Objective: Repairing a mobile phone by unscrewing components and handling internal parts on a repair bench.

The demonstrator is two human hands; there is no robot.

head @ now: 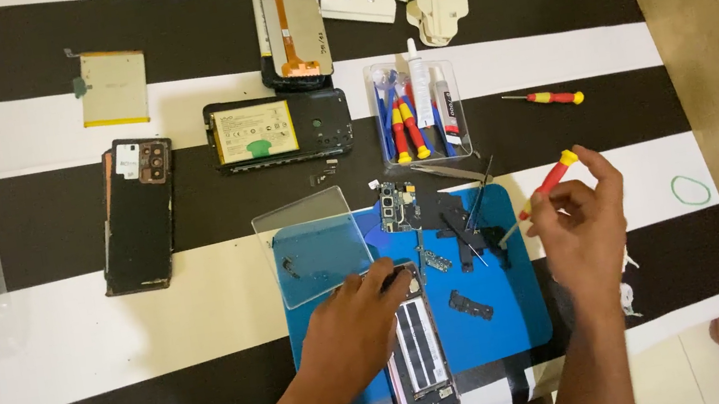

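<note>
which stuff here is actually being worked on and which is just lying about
In use: left hand on opened phone; right hand holding red screwdriver; blue mat with small parts.

Lying about: spare screwdriver, tool tray, loose battery, green band.

My left hand [354,326] rests on an opened phone [418,340] lying on a mat [508,303]. My right hand [582,226], right of it, holds a screwdriver [547,186]. Behind the mat sits a tool tray [420,112]; left of that, another phone [280,129].
</note>
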